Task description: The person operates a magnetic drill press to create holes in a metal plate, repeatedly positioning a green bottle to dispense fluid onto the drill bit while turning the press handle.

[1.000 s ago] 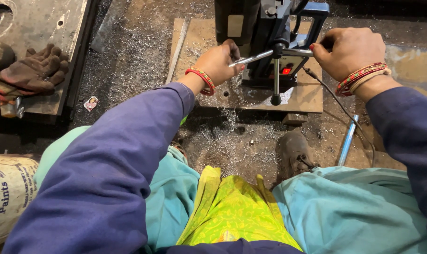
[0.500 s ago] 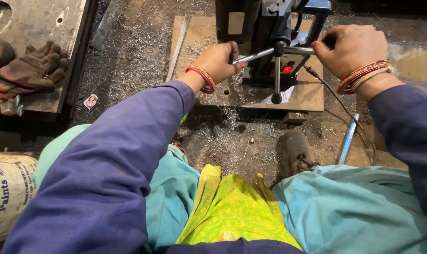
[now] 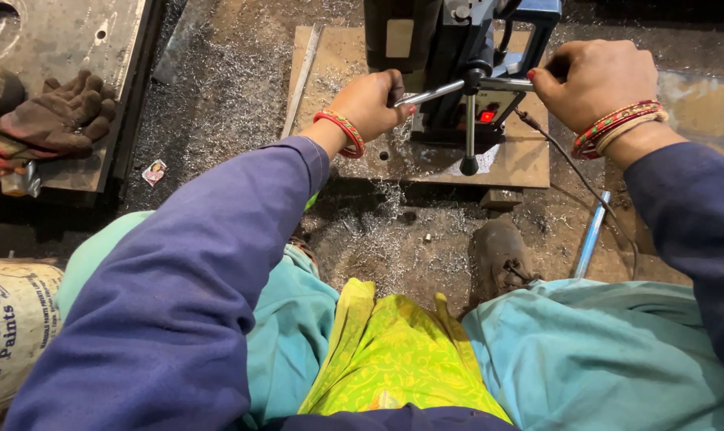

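A dark blue-and-black drill machine stands on a flat steel plate on the floor. Metal feed-handle spokes stick out from its hub, beside a small red light. My left hand is closed around the left spoke. My right hand grips the right spoke, close to the machine body. Both wrists wear red bangles, and both arms are in dark blue sleeves.
Metal shavings cover the floor in front of the plate. A pair of worn gloves lies on a steel plate at left. A blue-grey rod and a black cable lie at right. A printed sack sits at lower left. My shoe rests near the plate.
My left hand has shifted slightly right along the spoke toward the machine. My right hand keeps its grip; the handle has turned only slightly.
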